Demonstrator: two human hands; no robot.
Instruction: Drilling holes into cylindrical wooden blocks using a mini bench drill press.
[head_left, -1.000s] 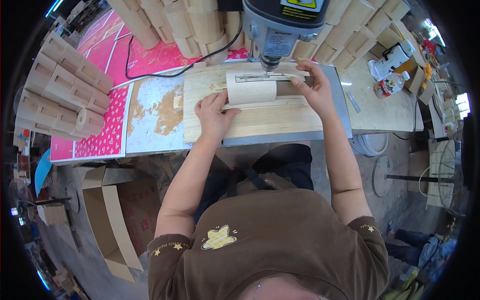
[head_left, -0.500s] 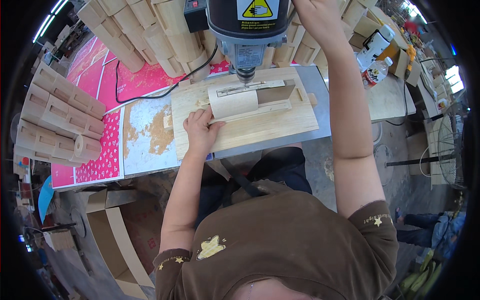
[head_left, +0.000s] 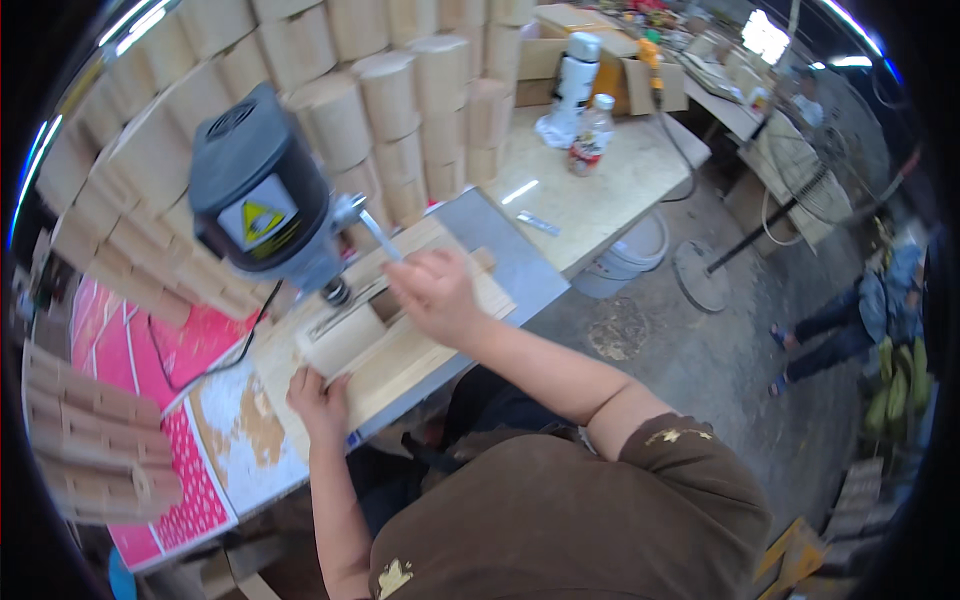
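Note:
My right hand (head_left: 437, 292) is closed around the end of a thin metal feed lever (head_left: 379, 232) on the drill press (head_left: 262, 190). Under the press's chuck (head_left: 337, 292) lies a pale wooden cylinder (head_left: 343, 340) with a long slot along its top. It rests on its side in a wooden jig board (head_left: 395, 370). At the cylinder's left end, the curled fingers of my left hand (head_left: 320, 402) grip it, the thumb by the board's rail. Part of the slot is hard to see, and my right hand covers some of the jig's right end.
Stacked wooden cylinders (head_left: 390, 90) rise behind the press, and slotted blocks (head_left: 95, 440) stand at the left. A black cable (head_left: 215, 372) crosses the pink sheet. On the right-hand table are a white flask (head_left: 575, 80) and a plastic bottle (head_left: 592, 137); a white bucket (head_left: 625, 255) sits below.
The view has turned to the right. My right hand has come down and nearer with the lever, now beside the jig. My left hand stays at the cylinder's left end.

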